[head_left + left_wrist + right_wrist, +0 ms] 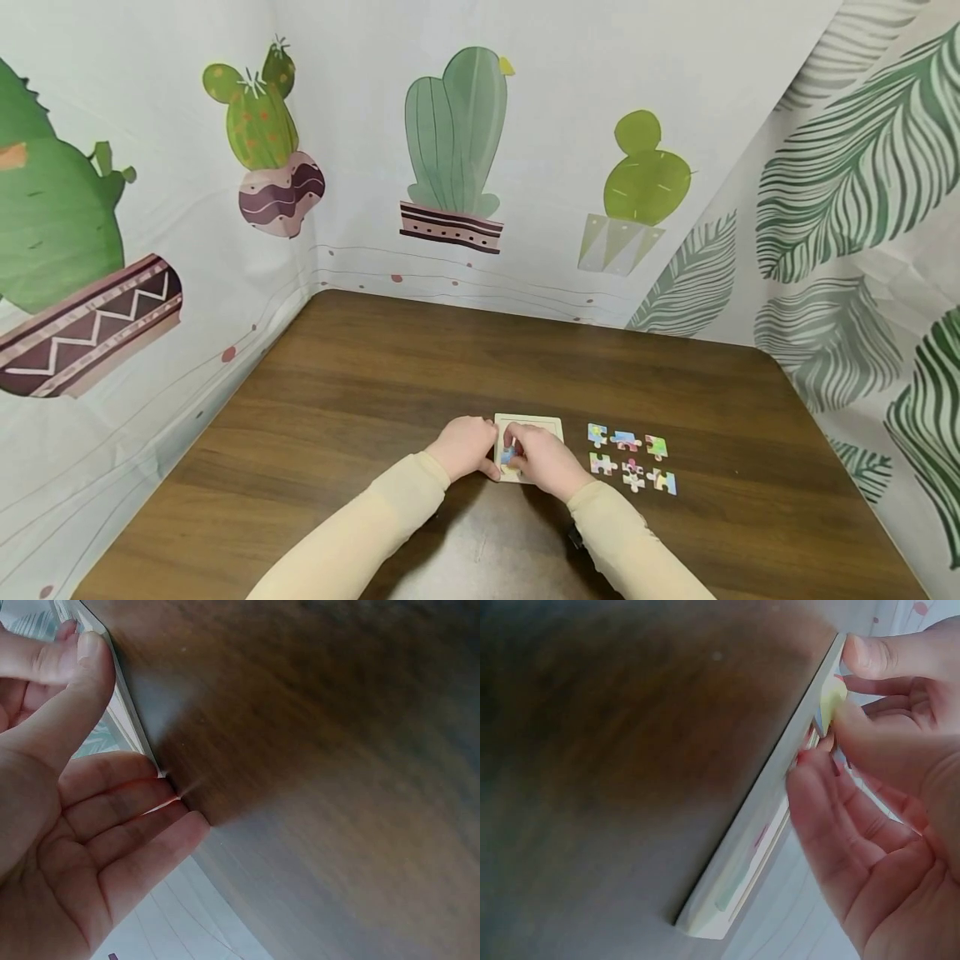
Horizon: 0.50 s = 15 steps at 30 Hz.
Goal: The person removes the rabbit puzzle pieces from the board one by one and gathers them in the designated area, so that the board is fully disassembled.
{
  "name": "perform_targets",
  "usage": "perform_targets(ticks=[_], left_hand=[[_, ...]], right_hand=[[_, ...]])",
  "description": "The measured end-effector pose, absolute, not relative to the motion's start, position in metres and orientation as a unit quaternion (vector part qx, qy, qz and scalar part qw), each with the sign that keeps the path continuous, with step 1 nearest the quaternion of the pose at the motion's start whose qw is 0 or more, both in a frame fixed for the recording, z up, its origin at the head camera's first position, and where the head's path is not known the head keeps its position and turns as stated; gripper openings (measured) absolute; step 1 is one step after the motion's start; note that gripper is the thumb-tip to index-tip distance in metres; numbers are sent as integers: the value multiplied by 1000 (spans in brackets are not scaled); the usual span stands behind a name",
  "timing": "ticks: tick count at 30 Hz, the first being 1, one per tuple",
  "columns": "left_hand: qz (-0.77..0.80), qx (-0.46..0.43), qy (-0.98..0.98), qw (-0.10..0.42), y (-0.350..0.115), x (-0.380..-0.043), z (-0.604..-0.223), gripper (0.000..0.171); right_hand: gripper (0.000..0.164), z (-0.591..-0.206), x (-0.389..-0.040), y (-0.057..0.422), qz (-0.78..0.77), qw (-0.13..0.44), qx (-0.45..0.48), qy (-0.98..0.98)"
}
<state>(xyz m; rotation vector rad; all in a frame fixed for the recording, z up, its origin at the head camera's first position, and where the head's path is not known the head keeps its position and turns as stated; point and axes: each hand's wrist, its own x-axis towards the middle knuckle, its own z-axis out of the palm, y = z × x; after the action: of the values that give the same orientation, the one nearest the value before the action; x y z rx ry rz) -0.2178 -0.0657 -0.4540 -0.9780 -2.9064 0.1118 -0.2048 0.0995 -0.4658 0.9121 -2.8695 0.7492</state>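
Observation:
A small pale wooden puzzle tray (542,421) lies on the table. At its left side rests my left hand (465,446), thumb near the front corner and the other fingers fairly straight along the edge, as the left wrist view shows. Over the tray, my right hand (547,458) pinches a jigsaw piece (831,699) between thumb and fingers. In the right wrist view that piece, partly yellow and blue, stands tilted at the tray's rim. My fingers hide much of the tray's inside, though some coloured print shows there.
Several loose jigsaw pieces (625,439) lie in two rough rows right of the tray. The brown wooden table (360,375) meets a hanging cloth (555,167) printed with cacti and leaves at the back and sides.

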Motion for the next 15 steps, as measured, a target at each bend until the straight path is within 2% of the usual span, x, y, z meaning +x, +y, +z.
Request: perform_targets(ticks=[6, 15], left_hand=[[45, -318, -946, 37, -66, -217, -453, 52], [47, -316, -947, 33, -66, -216, -452, 52]], right_hand=[[18, -465, -204, 102, 270, 16, 281, -921], [12, -463, -204, 112, 364, -44, 242, -898]])
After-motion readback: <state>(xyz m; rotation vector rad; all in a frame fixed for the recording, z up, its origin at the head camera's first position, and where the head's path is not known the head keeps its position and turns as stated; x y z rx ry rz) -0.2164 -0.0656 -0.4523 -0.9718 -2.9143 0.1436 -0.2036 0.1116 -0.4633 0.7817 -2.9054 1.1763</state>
